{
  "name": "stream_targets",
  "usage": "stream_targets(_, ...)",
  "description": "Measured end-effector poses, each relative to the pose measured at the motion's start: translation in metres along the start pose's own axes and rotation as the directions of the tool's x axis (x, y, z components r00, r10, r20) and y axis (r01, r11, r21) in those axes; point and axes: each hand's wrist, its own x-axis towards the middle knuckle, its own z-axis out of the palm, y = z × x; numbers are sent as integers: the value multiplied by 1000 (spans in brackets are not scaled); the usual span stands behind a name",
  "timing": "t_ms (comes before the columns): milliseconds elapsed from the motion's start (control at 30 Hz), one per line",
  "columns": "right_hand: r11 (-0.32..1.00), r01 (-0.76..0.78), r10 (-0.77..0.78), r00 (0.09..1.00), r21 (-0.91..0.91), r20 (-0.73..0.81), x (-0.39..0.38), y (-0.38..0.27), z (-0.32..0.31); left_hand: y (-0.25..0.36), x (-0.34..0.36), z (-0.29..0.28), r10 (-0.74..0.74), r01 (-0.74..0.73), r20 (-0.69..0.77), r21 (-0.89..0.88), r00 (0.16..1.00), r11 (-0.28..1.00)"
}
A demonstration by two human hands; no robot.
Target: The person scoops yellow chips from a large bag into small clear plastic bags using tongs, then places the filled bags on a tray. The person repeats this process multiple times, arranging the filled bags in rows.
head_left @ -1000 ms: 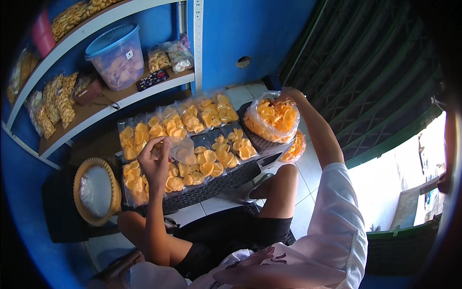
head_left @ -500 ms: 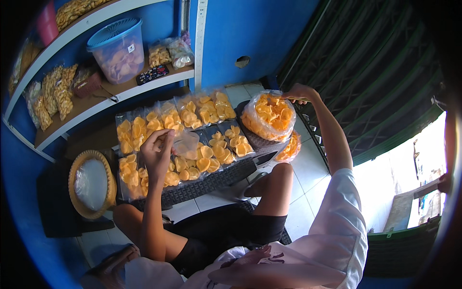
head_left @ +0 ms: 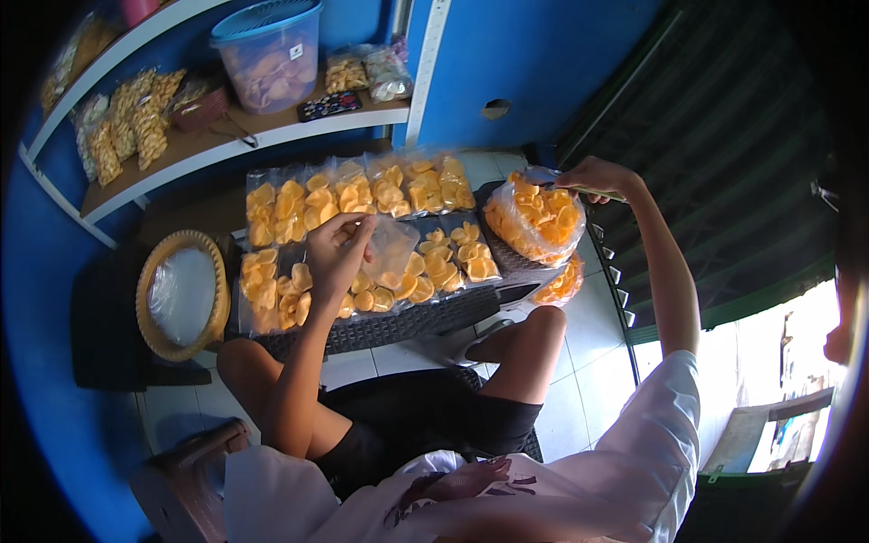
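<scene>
Left hand [head_left: 337, 249] pinching an empty clear bag [head_left: 391, 249] above the packed rows, right hand [head_left: 593, 176] gripping the big chip bag [head_left: 534, 217] at the tray's [head_left: 407, 328] right edge, bare tiles beyond.

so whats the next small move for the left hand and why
Probably bring the small bag across to the big bag. The left hand pinches the small bag, which looks nearly empty, above the filled packs, while the right hand grips the big bag of chips at its top, beside the tray.
</scene>
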Motion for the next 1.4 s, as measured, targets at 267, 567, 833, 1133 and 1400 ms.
stream_targets(267, 969, 247, -245, 948, 17, 201, -56, -107, 30, -2, -3, 10, -49, 48, -4, -60, 999, 997)
stream_targets(567, 860, 488, -510, 831, 150, 221, -63, -165, 73, 5, -8, 13, -118, 124, 58, -114, 991, 986)
stream_targets(833, 840, 542, -541, 832, 35, 124, -84, -177, 81, 11, -5, -3, -238, 269, 128, -354, 963, 896)
stream_targets(1133, 793, 580, -565, 815, -188, 132, -85, -170, 86, 12, -7, 7, -278, 299, 110, -365, 954, 882)
stream_targets(1400, 767, 467, -489, 869, -440, 70, -103, -178, 95, 8, -11, 13, -78, 101, 153, -147, 985, 984)
